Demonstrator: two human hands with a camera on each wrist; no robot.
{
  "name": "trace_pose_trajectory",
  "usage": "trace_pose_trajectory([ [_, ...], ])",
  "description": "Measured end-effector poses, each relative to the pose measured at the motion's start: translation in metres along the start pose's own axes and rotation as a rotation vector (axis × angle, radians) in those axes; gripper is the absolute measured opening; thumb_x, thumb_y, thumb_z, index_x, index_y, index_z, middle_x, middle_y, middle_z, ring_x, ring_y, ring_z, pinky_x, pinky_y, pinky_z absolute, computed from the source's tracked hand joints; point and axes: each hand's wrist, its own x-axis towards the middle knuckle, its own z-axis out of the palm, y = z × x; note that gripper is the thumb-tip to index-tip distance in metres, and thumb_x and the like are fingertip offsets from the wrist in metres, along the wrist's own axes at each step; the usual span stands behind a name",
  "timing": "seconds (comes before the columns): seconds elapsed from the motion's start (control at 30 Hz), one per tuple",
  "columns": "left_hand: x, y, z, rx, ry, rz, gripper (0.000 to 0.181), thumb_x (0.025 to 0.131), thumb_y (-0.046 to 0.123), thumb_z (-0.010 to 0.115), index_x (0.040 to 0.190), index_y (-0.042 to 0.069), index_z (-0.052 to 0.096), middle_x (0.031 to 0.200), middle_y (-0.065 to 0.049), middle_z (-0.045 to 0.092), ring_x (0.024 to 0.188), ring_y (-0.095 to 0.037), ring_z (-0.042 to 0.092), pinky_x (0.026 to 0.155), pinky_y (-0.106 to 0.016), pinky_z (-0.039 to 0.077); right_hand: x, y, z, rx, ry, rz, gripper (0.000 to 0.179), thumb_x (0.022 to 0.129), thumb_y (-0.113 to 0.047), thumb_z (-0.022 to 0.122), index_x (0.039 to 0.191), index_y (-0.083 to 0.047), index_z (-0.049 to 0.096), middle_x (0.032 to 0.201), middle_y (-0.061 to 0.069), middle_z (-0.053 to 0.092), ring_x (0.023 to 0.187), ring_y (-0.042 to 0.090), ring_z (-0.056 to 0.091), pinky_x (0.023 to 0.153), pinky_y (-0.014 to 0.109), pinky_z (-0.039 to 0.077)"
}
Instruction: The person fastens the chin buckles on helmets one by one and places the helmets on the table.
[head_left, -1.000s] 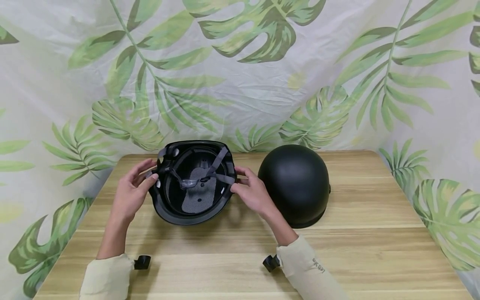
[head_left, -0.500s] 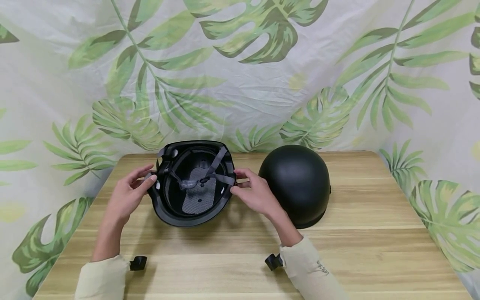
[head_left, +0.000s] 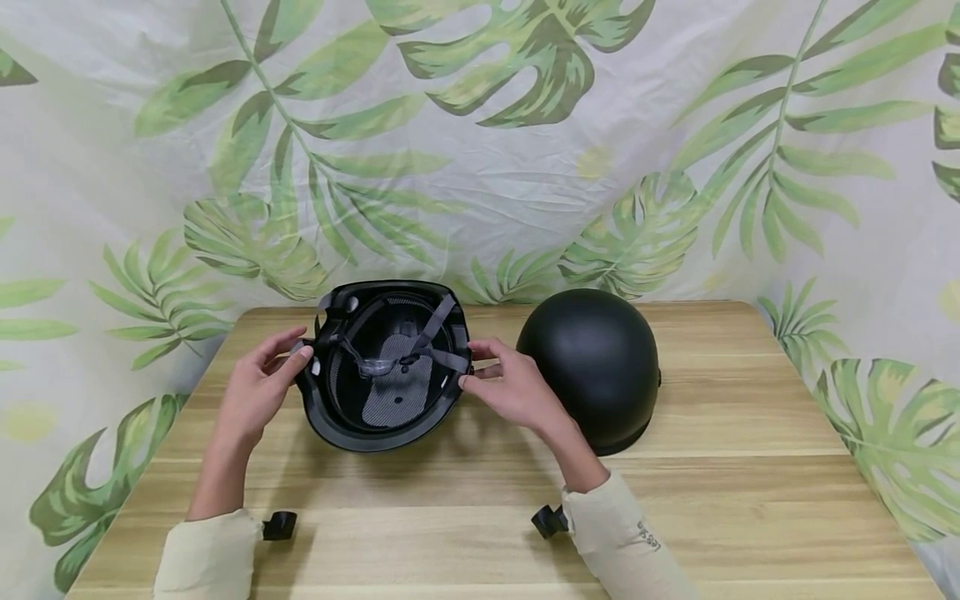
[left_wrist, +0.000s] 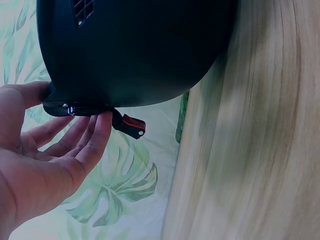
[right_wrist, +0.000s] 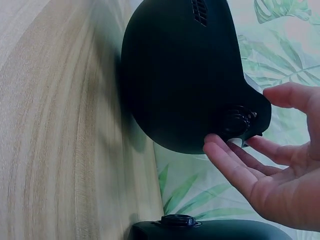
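Observation:
A black helmet [head_left: 386, 437] lies upside down at the back left of the table, its padded inside and grey chin straps [head_left: 438, 321] facing up. My left hand [head_left: 258, 387] holds its left rim between thumb and fingers. In the left wrist view, a small black clip with red [left_wrist: 132, 125] sticks out below the rim by the fingertips. My right hand [head_left: 517, 387] grips the opposite rim; in the right wrist view its fingers lie beside a round black knob [right_wrist: 235, 122] on the shell. The underside of the helmet is hidden in the head view.
A second black helmet [head_left: 588, 367] sits dome up, close to the right of my right hand. Both stand on a wooden table [head_left: 405, 542]. Behind hangs a leaf-patterned cloth [head_left: 510, 200]. Black wrist cameras [head_left: 279, 526] jut from both sleeves.
Both hands keep their hold on the upturned helmet, which stays almost in place with only a slight shift. The second helmet has not moved.

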Motion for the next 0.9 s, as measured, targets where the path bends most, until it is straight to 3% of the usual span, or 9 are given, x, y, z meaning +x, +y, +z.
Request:
trace_pose_trajectory([
  [0.17,-0.002,0.0,-0.003,-0.027,0.002,0.017,0.059,0.108,0.039,0.062,0.156,0.006,0.052,0.138,-0.004,0.06,0.116,0.008,0.058,0.085,-0.009,0.05,0.0,-0.002,0.0,-0.025,0.003,-0.036,0.053,0.098,-0.022,0.076,0.147,-0.013,0.06,0.142,0.008,0.064,0.125,0.028,0.067,0.098,0.045,0.059],
  [0.3,0.0,-0.001,-0.006,-0.118,0.007,0.043,0.057,0.109,0.033,0.063,0.155,0.001,0.051,0.124,0.014,0.063,0.106,0.01,0.064,0.083,-0.013,0.055,-0.003,-0.009,-0.001,-0.08,0.058,-0.088,0.053,0.1,-0.023,0.075,0.148,-0.008,0.059,0.147,0.011,0.061,0.135,0.03,0.06,0.109,0.048,0.052],
  [0.47,0.002,-0.004,-0.01,-0.247,0.007,0.04,0.057,0.108,0.028,0.064,0.154,-0.004,0.049,0.12,0.013,0.065,0.103,0.004,0.068,0.084,-0.017,0.058,-0.006,-0.022,0.003,-0.196,0.188,-0.187,0.053,0.099,-0.025,0.076,0.147,-0.01,0.061,0.147,0.008,0.061,0.139,0.028,0.056,0.112,0.05,0.049],
  [0.57,0.004,-0.007,-0.012,-0.3,-0.002,0.024,0.06,0.107,0.027,0.065,0.154,-0.005,0.048,0.122,0.01,0.063,0.104,0.002,0.068,0.086,-0.018,0.059,-0.005,-0.032,0.01,-0.226,0.238,-0.292,0.052,0.098,-0.023,0.076,0.146,-0.01,0.063,0.146,0.009,0.061,0.139,0.029,0.056,0.111,0.052,0.049],
  [0.73,0.006,-0.016,-0.014,-0.36,-0.019,-0.016,0.065,0.109,0.03,0.062,0.158,-0.006,0.041,0.123,0.012,0.063,0.104,-0.002,0.066,0.086,-0.019,0.059,0.006,-0.05,0.027,-0.223,0.187,-0.424,0.052,0.098,-0.022,0.077,0.146,-0.008,0.062,0.143,0.01,0.063,0.135,0.028,0.059,0.11,0.047,0.05],
  [0.9,0.007,-0.025,-0.014,-0.446,-0.045,-0.084,0.073,0.11,0.037,0.057,0.162,-0.007,0.031,0.122,0.011,0.063,0.101,-0.005,0.068,0.084,-0.019,0.059,0.022,-0.062,0.043,-0.228,0.049,-0.39,0.058,0.1,-0.025,0.075,0.152,-0.008,0.056,0.146,0.01,0.062,0.135,0.024,0.059,0.109,0.04,0.052],
])
